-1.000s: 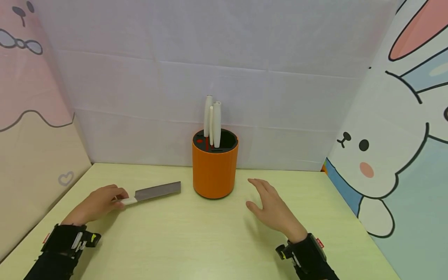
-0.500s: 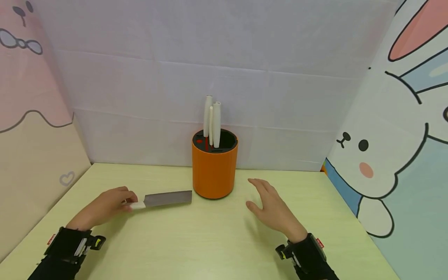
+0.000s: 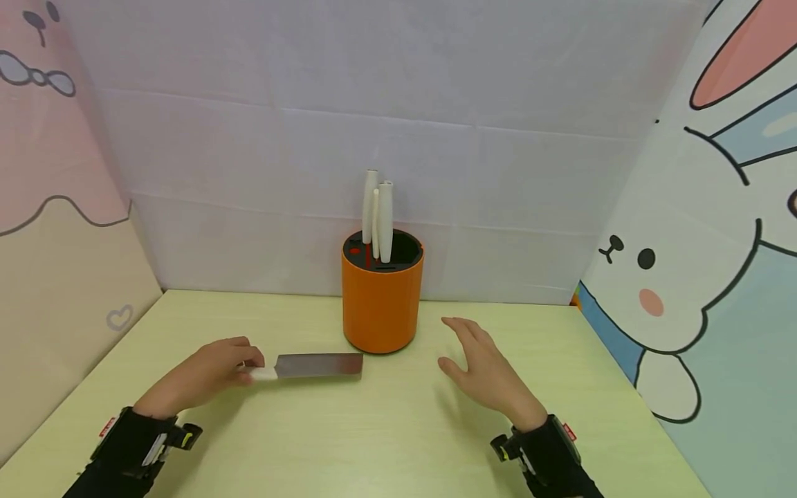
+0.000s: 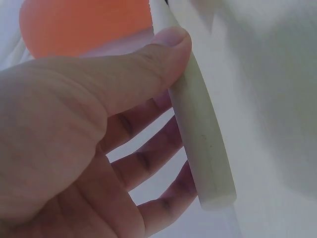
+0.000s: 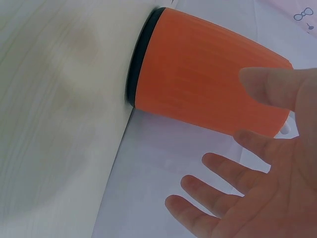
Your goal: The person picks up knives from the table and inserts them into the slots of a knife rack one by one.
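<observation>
My left hand (image 3: 208, 373) pinches the white handle of a cleaver (image 3: 319, 365) between thumb and fingers, as the left wrist view shows with the handle (image 4: 205, 134) up close. The broad grey blade points right, its tip in front of an orange knife holder (image 3: 381, 311). Several white-handled knives (image 3: 385, 221) stand upright in the holder's black slotted top. To the right of the holder, my right hand (image 3: 488, 373) is held with spread, extended fingers and grips nothing. In the right wrist view its fingers (image 5: 233, 171) appear in front of the orange holder, apparently apart from it.
A pale wooden table (image 3: 349, 443) lies under both hands. Behind it hangs a white cloth backdrop (image 3: 299, 152). Panels with cartoon drawings stand at the left and right, including a rabbit panel (image 3: 685, 297) along the table's right edge.
My left hand has moved right and nearer to me with the cleaver, and the blade has swung from slanting upward to nearly level across the view. My right hand and the holder stay put.
</observation>
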The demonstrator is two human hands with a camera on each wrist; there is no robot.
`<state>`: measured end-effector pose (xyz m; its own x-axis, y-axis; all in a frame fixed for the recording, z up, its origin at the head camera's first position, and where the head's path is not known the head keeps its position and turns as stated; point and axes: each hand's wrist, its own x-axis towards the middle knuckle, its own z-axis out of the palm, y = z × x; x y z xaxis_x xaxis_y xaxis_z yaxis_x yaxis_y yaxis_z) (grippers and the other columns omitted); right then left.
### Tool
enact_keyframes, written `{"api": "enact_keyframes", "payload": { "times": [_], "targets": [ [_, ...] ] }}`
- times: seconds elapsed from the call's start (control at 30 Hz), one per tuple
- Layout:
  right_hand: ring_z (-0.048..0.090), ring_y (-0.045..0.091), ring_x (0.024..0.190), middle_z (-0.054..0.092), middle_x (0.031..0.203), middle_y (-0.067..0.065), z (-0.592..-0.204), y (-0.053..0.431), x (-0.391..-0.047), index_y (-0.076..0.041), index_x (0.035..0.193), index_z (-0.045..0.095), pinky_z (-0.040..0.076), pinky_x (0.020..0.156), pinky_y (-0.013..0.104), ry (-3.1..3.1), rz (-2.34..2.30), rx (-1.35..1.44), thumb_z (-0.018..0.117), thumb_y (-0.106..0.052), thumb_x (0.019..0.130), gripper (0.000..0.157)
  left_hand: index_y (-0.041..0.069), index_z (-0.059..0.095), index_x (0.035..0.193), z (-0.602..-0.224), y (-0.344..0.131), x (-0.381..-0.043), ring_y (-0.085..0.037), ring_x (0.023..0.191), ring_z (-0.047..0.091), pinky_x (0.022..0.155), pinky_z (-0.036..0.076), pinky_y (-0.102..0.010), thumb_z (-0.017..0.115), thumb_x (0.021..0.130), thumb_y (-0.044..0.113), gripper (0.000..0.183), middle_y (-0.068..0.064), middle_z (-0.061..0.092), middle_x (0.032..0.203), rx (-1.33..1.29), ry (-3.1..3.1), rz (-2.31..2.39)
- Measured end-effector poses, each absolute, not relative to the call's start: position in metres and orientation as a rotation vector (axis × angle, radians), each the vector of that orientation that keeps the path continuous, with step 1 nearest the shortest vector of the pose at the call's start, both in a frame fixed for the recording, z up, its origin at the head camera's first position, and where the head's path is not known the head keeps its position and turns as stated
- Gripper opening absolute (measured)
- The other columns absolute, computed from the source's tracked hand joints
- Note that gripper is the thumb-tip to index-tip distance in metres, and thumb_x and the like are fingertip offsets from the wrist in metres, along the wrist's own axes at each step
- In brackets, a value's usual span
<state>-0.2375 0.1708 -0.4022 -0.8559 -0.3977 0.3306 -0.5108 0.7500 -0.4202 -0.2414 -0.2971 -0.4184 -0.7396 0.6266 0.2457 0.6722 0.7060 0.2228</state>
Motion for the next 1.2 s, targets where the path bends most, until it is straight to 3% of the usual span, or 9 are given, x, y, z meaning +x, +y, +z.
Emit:
{"api": "enact_keyframes", "payload": {
  "times": [0.63,1.2],
  "targets": [
    [0.033,0.025,0.131,0.034,0.146,0.004,-0.401,0.17,-0.236,-0.016,0.146,0.035,0.036,0.103,0.049,-2.705,0.748,0.734,0.065,-0.029,0.092,0.063,0.025,0.065,0.097,-0.424,-0.217,-0.244,-0.003,0.075,0.05,0.066,0.049,-0.024,0.078,0.079,0.017,0.023,0.016,0.052,0.089,-1.111,-2.737,-0.43],
    [0.032,0.025,0.131,0.033,0.146,0.004,-0.402,0.171,-0.237,-0.017,0.146,0.034,0.037,0.102,0.05,-2.716,0.762,0.734,0.064,-0.029,0.093,0.062,0.021,0.067,0.091,-0.423,-0.143,-0.249,-0.007,0.075,0.049,0.065,0.048,-0.025,0.08,0.077,0.019,0.019,0.01,0.054,0.086,-1.179,-2.741,-0.345]
  ]
}}
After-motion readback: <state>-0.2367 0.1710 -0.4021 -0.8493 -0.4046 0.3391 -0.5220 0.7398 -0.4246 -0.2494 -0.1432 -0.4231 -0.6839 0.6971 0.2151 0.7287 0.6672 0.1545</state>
